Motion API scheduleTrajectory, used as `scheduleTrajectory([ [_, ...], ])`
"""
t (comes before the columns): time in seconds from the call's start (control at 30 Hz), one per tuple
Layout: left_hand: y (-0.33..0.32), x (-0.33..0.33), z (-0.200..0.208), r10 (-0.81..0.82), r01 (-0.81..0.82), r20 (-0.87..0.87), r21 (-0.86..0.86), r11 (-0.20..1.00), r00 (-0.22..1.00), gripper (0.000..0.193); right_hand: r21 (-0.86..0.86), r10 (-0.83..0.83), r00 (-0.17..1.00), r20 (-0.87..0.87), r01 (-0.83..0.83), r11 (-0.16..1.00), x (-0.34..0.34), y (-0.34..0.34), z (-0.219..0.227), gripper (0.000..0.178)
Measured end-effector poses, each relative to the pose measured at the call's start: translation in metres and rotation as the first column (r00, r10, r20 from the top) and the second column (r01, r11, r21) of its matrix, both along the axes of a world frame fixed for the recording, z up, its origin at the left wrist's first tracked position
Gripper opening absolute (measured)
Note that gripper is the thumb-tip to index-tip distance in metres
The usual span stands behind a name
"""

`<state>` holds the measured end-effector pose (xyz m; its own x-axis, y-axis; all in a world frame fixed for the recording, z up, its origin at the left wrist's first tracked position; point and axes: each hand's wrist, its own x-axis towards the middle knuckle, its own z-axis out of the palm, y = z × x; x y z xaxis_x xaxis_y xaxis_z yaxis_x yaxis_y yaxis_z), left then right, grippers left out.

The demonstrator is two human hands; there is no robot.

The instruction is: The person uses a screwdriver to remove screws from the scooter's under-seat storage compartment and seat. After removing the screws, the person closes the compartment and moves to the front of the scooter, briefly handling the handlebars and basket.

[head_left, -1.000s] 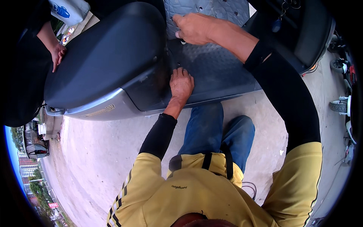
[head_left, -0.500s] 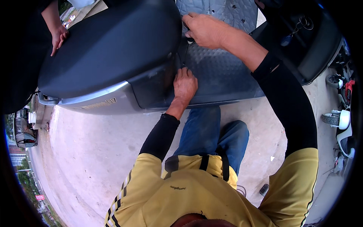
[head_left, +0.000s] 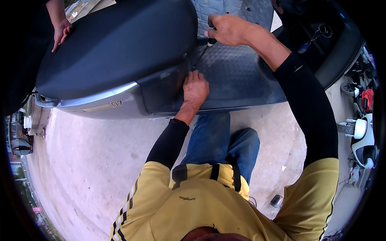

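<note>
A scooter with a dark seat and a textured dark footboard lies across the upper part of the view. Up over the footboard, my right hand is closed round the handle of a screwdriver. Its thin shaft slants down and left toward the corner where the footboard meets the panel below the seat. Close by the tip, my left hand has its fingers drawn together against that corner. What those fingertips pinch, if anything, is too small to make out.
Another person's hand rests on the seat at the far left. Keys on a ring lie toward the scooter's front at right. A grey quilted cover hangs beyond the footboard. A small dark object lies on the concrete ground.
My right hand has shifted right with the screwdriver handle, so the shaft leans more than before. My left hand stays at the same corner. The whole view has turned slightly.
</note>
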<state>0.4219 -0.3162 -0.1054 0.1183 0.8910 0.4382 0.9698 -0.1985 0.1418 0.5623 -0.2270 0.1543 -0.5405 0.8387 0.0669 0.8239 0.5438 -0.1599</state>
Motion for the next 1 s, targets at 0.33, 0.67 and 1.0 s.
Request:
scheduleTrajectory([
  [0.33,0.007,-0.006,-0.003,-0.01,0.011,-0.012,0.077,0.997,1.0,0.017,-0.016,-0.021,0.978,0.208,0.024,1.0,-0.012,0.003,0.004,0.033],
  [0.67,0.006,-0.013,-0.007,-0.01,0.008,0.021,0.092,0.996,1.0,0.02,0.024,0.026,0.988,0.153,-0.03,0.999,-0.019,0.006,0.003,0.039],
  [1.0,-0.005,-0.016,-0.009,-0.01,0.01,-0.007,0.102,0.995,1.0,0.021,-0.045,0.019,0.999,0.048,-0.017,0.999,-0.007,0.001,-0.007,0.039],
])
